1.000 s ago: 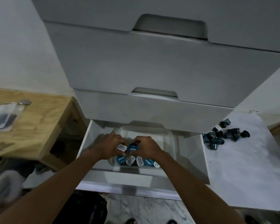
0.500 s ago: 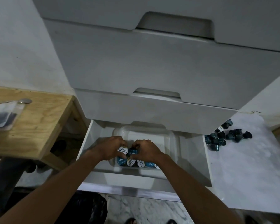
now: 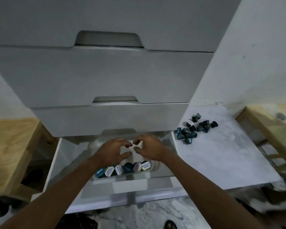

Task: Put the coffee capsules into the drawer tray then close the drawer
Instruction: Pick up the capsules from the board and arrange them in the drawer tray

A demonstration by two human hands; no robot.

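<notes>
The bottom drawer (image 3: 59,162) of a white cabinet stands pulled out, with a clear plastic tray (image 3: 92,144) inside it. Along the tray's near edge lies a row of several blue and white-lidded coffee capsules (image 3: 124,168). My left hand (image 3: 112,152) and my right hand (image 3: 149,148) hover side by side above the tray, just beyond that row, fingers curled and apart, nothing in either. A pile of several dark blue capsules (image 3: 193,129) lies on the white surface to the right of the drawer.
Closed drawers (image 3: 106,76) of the cabinet rise above the open one. A white marble-like board (image 3: 221,154) lies right of the drawer, wooden furniture (image 3: 10,146) stands left and a wooden frame (image 3: 271,129) far right. Marble floor (image 3: 139,215) shows below.
Both hands have let go of the capsules they held over the row and lifted away towards the back of the tray. The row now lies uncovered. The camera has shifted left.
</notes>
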